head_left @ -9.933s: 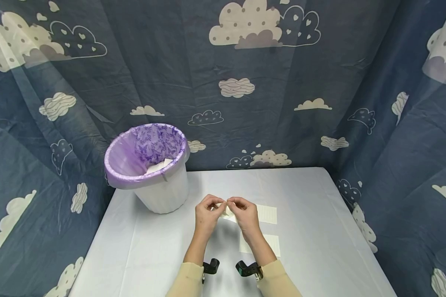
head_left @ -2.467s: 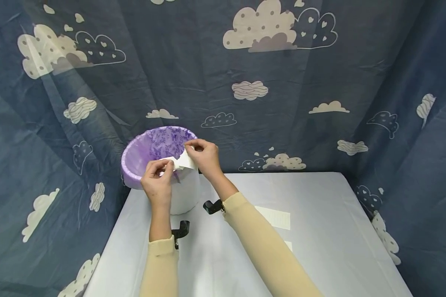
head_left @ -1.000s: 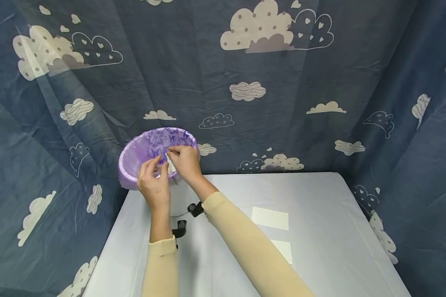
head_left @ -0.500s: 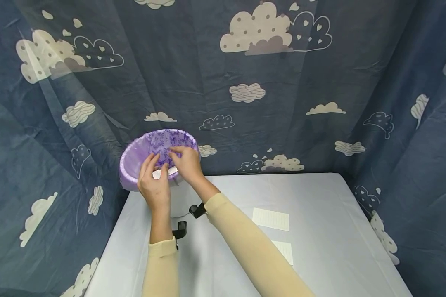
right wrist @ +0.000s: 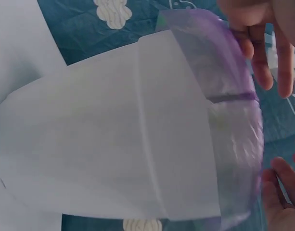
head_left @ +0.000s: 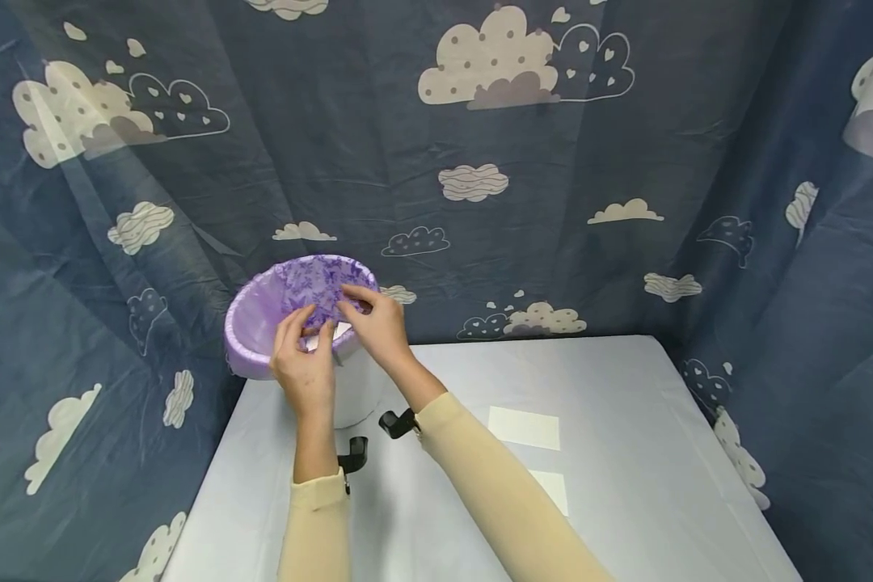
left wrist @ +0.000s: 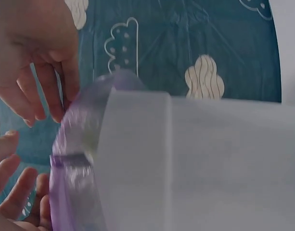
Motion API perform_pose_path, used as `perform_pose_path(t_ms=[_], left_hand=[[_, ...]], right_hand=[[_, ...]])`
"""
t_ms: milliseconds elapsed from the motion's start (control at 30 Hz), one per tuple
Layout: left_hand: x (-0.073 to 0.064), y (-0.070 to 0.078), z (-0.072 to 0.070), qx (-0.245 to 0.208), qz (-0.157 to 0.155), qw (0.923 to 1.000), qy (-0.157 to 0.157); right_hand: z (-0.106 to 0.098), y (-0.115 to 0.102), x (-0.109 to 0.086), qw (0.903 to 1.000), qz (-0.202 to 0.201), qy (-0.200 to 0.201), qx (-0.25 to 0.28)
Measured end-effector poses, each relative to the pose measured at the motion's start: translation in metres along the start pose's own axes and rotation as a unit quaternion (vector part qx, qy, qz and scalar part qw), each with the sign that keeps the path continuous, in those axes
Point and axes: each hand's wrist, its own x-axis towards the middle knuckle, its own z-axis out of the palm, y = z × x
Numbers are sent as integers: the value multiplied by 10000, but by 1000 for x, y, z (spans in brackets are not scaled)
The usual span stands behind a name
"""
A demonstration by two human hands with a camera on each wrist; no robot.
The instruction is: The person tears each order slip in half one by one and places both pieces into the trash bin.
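Observation:
My left hand (head_left: 301, 364) is above the front rim of a white bin (head_left: 352, 392) lined with a purple bag (head_left: 256, 311). Beside it, my right hand (head_left: 380, 323) hovers over the rim's right side. Thumb and fingers of both hands stand apart, bent loosely, with nothing seen between them. White paper pieces (head_left: 342, 329) show inside the bin, partly hidden behind the hands. In the left wrist view the right hand (left wrist: 39, 53) is at top and the left hand (left wrist: 22, 202) at bottom. The right wrist view has the left hand (right wrist: 265, 38) on top, the right hand (right wrist: 282, 190) below.
Two cream lined paper slips (head_left: 524, 427) lie on the white table (head_left: 647, 485), the nearer one (head_left: 553, 489) partly behind the right sleeve. A dark blue cloud-patterned cloth (head_left: 538, 226) encloses the back and sides.
The hands came from the table's middle to the bin with paper. The right hand let its paper drop inside and has since drawn slightly right. The left hand has hardly moved lately.

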Motion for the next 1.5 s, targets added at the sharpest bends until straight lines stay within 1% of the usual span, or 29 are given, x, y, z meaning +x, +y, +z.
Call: perform_pose_path(t_ms=[133, 367, 567, 700, 800, 900, 1000, 1133, 1233, 1367, 1500], left_hand=[[-8, 6, 5, -227, 8, 9995, -208], [-26, 13, 16, -331, 164, 9974, -612], [-44, 19, 26, -754, 357, 9916, -993], [-60, 21, 34, -999, 147, 9854, -1369], [-71, 20, 41, -1134, -6, 9796, -1659], [-82, 15, 46, -1195, -83, 9748, -1881], [-92, 10, 50, -1164, -270, 9704, -2099], [-102, 4, 56, -1030, -499, 9658, -2325], [-109, 0, 58, -910, -565, 9635, -2452], [-116, -6, 63, -788, -579, 9608, -2593], [-125, -11, 66, -712, -581, 9555, -2803]], right_hand=[[-15, 3, -11, 9996, -12, 67, 291], [-39, 11, -30, 9997, -42, 138, 187], [-62, 22, -49, 9996, -1, 274, -11], [-76, 34, -59, 9994, 9, 335, -86], [-88, 45, -68, 9990, 149, 398, -154], [-99, 56, -78, 9981, 344, 463, -197], [-109, 67, -88, 9968, 558, 522, -244], [-122, 81, -99, 9950, 739, 562, -359], [-129, 90, -107, 9941, 819, 588, -395], [-138, 99, -118, 9929, 894, 590, -513], [-147, 108, -131, 9914, 1017, 523, -630]])
